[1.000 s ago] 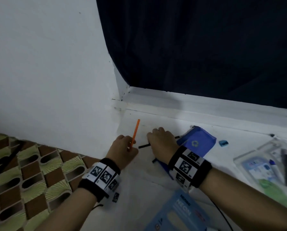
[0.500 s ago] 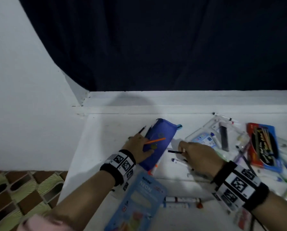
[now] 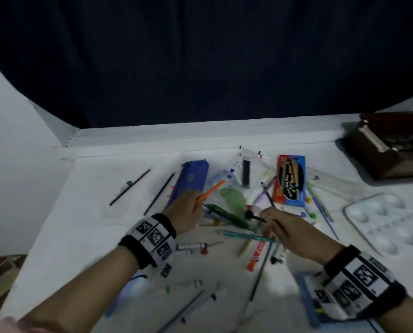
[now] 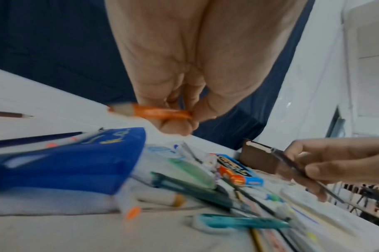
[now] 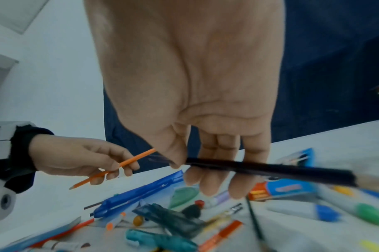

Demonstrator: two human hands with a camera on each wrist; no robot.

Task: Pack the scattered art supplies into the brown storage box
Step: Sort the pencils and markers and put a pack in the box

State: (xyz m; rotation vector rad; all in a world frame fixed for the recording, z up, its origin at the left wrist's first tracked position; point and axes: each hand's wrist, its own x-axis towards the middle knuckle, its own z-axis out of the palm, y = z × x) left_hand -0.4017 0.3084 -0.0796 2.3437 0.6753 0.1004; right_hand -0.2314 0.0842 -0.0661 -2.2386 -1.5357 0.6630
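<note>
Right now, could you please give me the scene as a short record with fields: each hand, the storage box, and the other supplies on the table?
left hand: pinches an orange pencil
right hand: holds a black pencil
brown storage box: far right on the white table, apart from both hands
blue pencil case: lies flat beyond the left hand
red and blue pencil packet: lies flat beyond the right hand
paint palette: right edge

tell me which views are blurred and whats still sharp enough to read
Head view: dim, smeared toward the lower edge and at the brown storage box; the orange pencil is clear. Left wrist view: foreground blue pencil case blurred. Right wrist view: the black pencil smears toward its near end; the left hand is sharp.
</note>
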